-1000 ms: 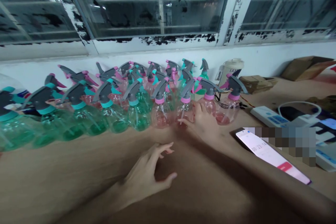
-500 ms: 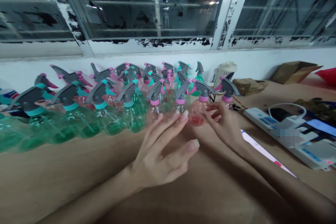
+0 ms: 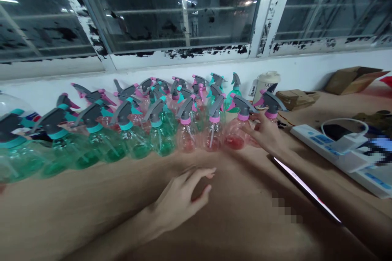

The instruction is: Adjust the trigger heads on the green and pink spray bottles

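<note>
Spray bottles with grey trigger heads stand close together along the wall. Front left ones have teal collars and green liquid, such as this green spray bottle [image 3: 161, 138]. Farther right are pink-collared ones, such as this pink spray bottle [image 3: 213, 136]. My right hand [image 3: 266, 132] is closed about the body of the rightmost pink spray bottle [image 3: 272, 113], its thumb reaching toward the neighbouring tilted pink bottle [image 3: 235, 138]. The fingertips are partly hidden. Over the bare table, my left hand [image 3: 180, 195] is open, fingers loosely curved, holding nothing.
A phone [image 3: 306, 189] lies beneath my right forearm. To its right is a white power strip [image 3: 339, 155] with plugs and a cable. A coffee cup [image 3: 266, 85] and brown cardboard boxes [image 3: 297, 100] stand by the wall, under the windows.
My left hand has drawn back and down from the front row, its fingers curving more. My right hand stays among the rightmost bottles. The view has shifted slightly.
</note>
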Demonstrator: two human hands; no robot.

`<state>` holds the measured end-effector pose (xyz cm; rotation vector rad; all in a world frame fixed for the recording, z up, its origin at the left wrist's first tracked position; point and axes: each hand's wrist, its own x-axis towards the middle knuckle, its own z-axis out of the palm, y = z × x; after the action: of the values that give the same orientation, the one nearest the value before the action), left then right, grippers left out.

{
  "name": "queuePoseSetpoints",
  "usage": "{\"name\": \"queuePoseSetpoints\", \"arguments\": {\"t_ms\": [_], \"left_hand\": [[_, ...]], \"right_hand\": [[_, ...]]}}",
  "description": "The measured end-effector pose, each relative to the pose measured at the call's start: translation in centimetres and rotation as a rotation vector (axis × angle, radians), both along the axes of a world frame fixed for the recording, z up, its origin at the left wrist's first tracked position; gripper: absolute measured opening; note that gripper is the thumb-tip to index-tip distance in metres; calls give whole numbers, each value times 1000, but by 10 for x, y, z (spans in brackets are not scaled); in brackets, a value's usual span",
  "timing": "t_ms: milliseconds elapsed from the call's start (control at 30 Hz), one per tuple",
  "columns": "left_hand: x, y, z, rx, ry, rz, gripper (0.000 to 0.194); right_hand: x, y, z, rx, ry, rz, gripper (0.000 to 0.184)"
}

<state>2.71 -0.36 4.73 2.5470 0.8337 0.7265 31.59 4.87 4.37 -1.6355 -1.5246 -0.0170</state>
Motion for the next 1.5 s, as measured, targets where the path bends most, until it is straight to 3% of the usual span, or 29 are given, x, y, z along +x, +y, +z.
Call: {"name": "queuePoseSetpoints", "arguments": {"t_ms": [167,300,433,533,600,767,900,967,1000,1067,1100,1133,1200,1267,1300,1367,1433,1500], "left_hand": [[7,8,5,-187,23,65,26],[27,11,12,-286,-92,118,24],[47,8,23,-314,-239,116,52],[56,5,33,-309,-231,124,79],[58,3,39,-321,-215,121,84],[46,1,40,-267,-221,140,51],[24,-2,33,-239,-244,251,24],[13,-4,29,-247,-261,292,16],[9,-4,28,-239,-270,306,16],[3,-6,28,-220,-282,321,26],[1,-7,30,-217,-285,325,33],[1,-7,31,-220,-287,327,38],[1,-9,36,-243,-293,323,44],[4,-10,40,-261,-313,318,43],[5,-10,42,-260,-319,317,38],[6,-10,45,-239,-319,315,24],[7,-10,47,-213,-315,314,15],[6,-10,47,-216,-304,306,14]], "right_hand": [[-1,-26,1,-14,-99,-24,49],[-12,-50,2,-29,-186,-27,55],[-35,-78,3,-74,-154,1,58],[-55,-97,2,-208,-30,155,45],[-70,-108,1,-244,32,249,44],[-96,-128,-2,-232,126,466,58],[-84,-125,10,-300,-1,619,56],[-66,-116,21,-190,-156,563,46],[-57,-110,28,-58,-239,455,43],[-41,-101,42,333,-317,65,55],[-35,-99,49,442,-332,-46,69],[-32,-99,55,508,-305,-110,77],[-31,-101,62,479,-230,-30,77],[-37,-102,56,472,-293,202,67],[-42,-100,47,420,-416,400,64],[-53,-90,20,378,-511,582,64],[-63,-78,-11,159,-475,513,61],[-67,-73,-31,-2,-434,421,66]]}}
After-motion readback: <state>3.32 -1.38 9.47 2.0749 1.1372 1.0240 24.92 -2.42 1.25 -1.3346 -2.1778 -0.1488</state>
